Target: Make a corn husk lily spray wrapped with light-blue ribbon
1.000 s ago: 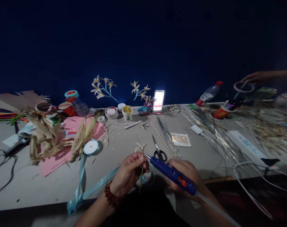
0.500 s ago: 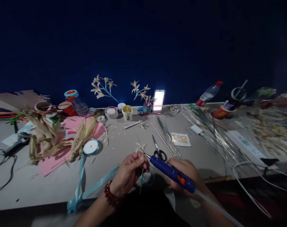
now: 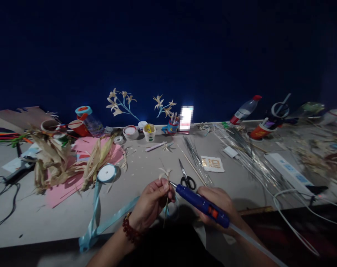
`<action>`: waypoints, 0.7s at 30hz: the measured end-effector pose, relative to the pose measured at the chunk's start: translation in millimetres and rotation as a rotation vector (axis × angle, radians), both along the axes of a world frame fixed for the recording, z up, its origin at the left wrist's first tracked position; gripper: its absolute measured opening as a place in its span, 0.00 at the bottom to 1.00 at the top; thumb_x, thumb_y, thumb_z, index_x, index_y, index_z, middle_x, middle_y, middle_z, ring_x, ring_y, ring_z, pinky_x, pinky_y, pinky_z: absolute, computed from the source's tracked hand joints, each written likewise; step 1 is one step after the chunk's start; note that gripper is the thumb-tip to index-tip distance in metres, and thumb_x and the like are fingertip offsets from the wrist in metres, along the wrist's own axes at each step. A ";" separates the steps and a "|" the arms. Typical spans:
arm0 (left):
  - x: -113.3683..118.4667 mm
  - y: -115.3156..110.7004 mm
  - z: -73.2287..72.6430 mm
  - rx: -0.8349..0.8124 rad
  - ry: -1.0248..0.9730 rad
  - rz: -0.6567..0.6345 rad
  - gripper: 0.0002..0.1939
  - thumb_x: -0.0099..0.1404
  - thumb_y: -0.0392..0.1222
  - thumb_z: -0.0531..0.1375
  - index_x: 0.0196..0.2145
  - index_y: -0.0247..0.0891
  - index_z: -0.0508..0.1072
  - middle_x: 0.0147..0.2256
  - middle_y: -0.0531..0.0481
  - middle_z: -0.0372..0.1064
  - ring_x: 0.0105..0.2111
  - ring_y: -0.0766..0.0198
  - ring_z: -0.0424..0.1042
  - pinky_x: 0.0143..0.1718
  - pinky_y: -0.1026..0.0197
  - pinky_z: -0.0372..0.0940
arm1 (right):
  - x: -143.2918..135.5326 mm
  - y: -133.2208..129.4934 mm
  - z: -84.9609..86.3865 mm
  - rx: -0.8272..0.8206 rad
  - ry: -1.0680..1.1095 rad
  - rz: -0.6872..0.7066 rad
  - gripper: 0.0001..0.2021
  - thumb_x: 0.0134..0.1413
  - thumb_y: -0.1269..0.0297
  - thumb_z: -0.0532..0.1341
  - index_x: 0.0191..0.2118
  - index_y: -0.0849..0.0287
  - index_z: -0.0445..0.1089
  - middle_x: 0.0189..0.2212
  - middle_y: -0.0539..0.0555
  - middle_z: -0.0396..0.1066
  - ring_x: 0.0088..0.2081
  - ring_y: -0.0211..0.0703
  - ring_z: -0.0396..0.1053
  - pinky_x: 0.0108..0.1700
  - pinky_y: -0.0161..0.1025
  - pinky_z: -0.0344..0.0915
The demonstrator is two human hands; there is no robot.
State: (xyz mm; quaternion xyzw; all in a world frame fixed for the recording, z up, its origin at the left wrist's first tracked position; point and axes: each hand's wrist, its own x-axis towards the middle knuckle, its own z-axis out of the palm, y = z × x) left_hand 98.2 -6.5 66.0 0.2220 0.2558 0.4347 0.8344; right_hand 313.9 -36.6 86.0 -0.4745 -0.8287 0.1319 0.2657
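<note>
My left hand (image 3: 154, 197), with a beaded bracelet at the wrist, pinches a small pale husk flower (image 3: 165, 173) by its thin stem, which hangs below the fingers. In my right hand (image 3: 217, 202) is a blue glue gun (image 3: 199, 202) with an orange trigger area, a pale stick or cord trailing from its back end. Its metal tip points left and meets the flower's base by my left fingertips; whether glue is coming out cannot be made out. Just beyond the gun lie black-handled scissors (image 3: 187, 181). Light blue ribbon (image 3: 117, 215) runs from a spool (image 3: 106, 173) toward my left hand.
Dried corn husks (image 3: 53, 159) lie over pink paper (image 3: 65, 193) on the left. Finished flower sprays (image 3: 124, 102) stand at the back near a paper cup (image 3: 149, 133). Metal wires (image 3: 196, 159), a power strip (image 3: 289, 172) and a tilted bottle (image 3: 244, 110) are to the right.
My hands, the glue gun and the flower stay nearly still. At the far right edge, a blurred hand or arm has shifted nearer along the table.
</note>
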 end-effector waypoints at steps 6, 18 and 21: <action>-0.5 -0.3 0.6 0.023 0.002 -0.004 0.08 0.60 0.38 0.65 0.27 0.32 0.71 0.23 0.51 0.67 0.25 0.67 0.66 0.32 0.64 0.59 | -0.1 -1.9 -2.3 0.025 -0.018 -0.044 0.09 0.55 0.59 0.54 0.26 0.54 0.58 0.19 0.48 0.63 0.22 0.39 0.63 0.27 0.36 0.55; 1.6 -0.5 3.8 0.018 0.022 0.012 0.10 0.60 0.39 0.65 0.26 0.33 0.70 0.23 0.51 0.67 0.26 0.67 0.66 0.33 0.64 0.60 | 0.5 -2.6 -4.5 0.033 0.014 -0.026 0.21 0.62 0.46 0.46 0.26 0.55 0.61 0.20 0.50 0.65 0.22 0.40 0.64 0.26 0.37 0.55; 1.8 -1.0 3.7 0.019 0.025 0.021 0.10 0.60 0.39 0.65 0.26 0.33 0.70 0.23 0.51 0.67 0.25 0.67 0.66 0.33 0.64 0.60 | 1.2 -2.0 -4.7 0.021 0.025 -0.003 0.22 0.61 0.44 0.47 0.27 0.55 0.61 0.20 0.50 0.65 0.22 0.39 0.63 0.26 0.37 0.55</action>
